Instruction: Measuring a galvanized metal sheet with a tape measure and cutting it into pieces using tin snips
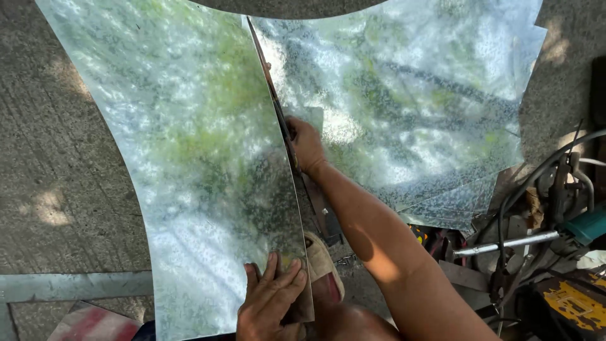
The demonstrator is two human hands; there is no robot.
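A large shiny galvanised metal sheet [189, 145] with curved edges lies across the concrete floor, split along a straight cut line. The cut-off part [410, 88] lies to the right, on top of other sheets. My right hand [305, 144] reaches forward to the cut line and grips a dark pair of tin snips [278, 107] whose blades sit in the slit. My left hand [271, 302] presses flat, fingers spread, on the near edge of the left piece. A foot in a sandal [323, 268] shows just right of that hand.
Bare concrete floor [57, 158] lies on the left, with a flat steel bar [76, 284] near the bottom. Tools crowd the right side: a green power tool [584, 226], a metal rod [505, 244], black cables [536, 177] and a yellow-black case [577, 303].
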